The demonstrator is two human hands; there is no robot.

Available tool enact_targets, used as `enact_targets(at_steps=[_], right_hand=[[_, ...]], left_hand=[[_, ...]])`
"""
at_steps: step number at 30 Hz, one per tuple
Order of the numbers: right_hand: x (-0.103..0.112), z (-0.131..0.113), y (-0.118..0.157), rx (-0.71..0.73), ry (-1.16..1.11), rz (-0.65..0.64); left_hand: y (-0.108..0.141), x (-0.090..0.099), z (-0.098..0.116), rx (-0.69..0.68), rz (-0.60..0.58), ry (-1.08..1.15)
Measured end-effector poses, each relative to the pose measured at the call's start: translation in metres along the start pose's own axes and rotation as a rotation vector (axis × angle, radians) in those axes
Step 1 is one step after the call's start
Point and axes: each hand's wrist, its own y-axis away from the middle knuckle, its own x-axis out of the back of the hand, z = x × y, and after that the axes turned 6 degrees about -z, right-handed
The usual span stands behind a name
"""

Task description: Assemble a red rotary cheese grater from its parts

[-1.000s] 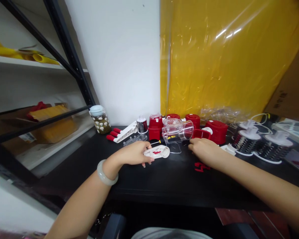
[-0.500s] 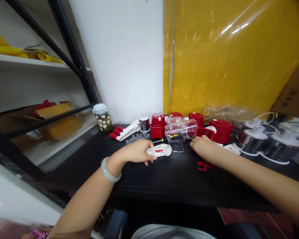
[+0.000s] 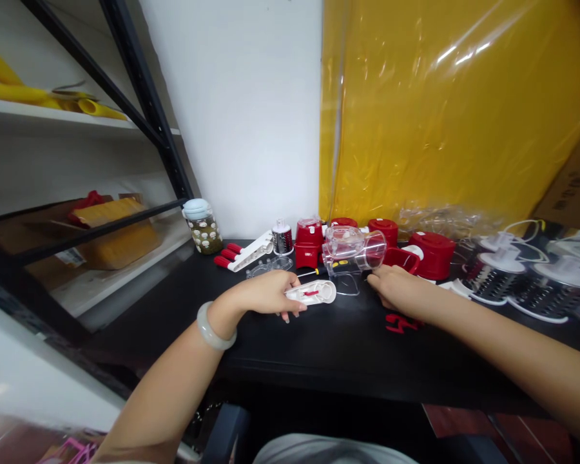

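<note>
My left hand (image 3: 272,293), with a pale bangle at the wrist, is closed around a white plastic crank handle (image 3: 321,292). The handle's hollow side faces up, and a small red piece (image 3: 311,294) lies in it. To the right, my right hand (image 3: 391,285) is low over the black table with its fingers curled together; whatever they pinch is hidden. Beside those fingers lies a clear plastic grater housing (image 3: 350,248). Red plastic clips (image 3: 399,323) lie loose just below the right hand. A screwdriver (image 3: 314,272) with a yellow-and-black grip rests behind the white handle.
White handles with red grips (image 3: 244,252) and a lidded jar (image 3: 202,225) stand at the left. Red grater bases (image 3: 430,254) line the back. Metal grater drums (image 3: 495,277) stand at the right. A black-framed shelf (image 3: 167,154) borders the table (image 3: 290,351) on the left.
The view has shifted slightly, moving everything a little to the right. Both hands keep nearly the same places, and the white crank handle stays in my left hand.
</note>
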Motion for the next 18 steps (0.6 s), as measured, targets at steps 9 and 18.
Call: enact_targets(at_steps=[9,18], right_hand=[[0.034,-0.027,0.026,0.205,-0.433,0.126],[0.055,-0.055,-0.005,0.370,-0.550,0.329]], left_hand=[[0.001,0.001,0.001,-0.030,-0.020,-0.011],[-0.001,0.000,0.002,-0.004,0.045,-0.094]])
